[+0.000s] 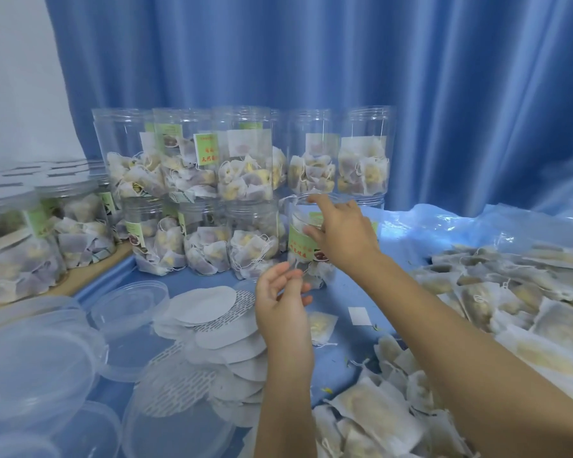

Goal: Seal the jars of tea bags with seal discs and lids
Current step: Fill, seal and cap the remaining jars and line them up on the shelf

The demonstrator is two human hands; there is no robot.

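A clear plastic jar point(303, 241) with a green label and tea bags inside stands open on the blue table, in front of the stacked jars. My right hand point(339, 234) grips it near the rim, thumb on the label and index finger over the top edge. My left hand point(283, 304) hovers just below and left of the jar with its fingers loosely curled, holding nothing I can make out. White seal discs point(209, 307) lie spread in a heap to the left of that hand. Clear lids point(128, 300) lie further left.
Two tiers of open filled jars point(245, 166) stand at the back against a blue curtain. Lidded jars point(70, 226) stand at the left on a wooden ledge. Loose tea bags point(510, 302) cover the right side and the near edge. One tea bag point(323, 325) lies alone near my left wrist.
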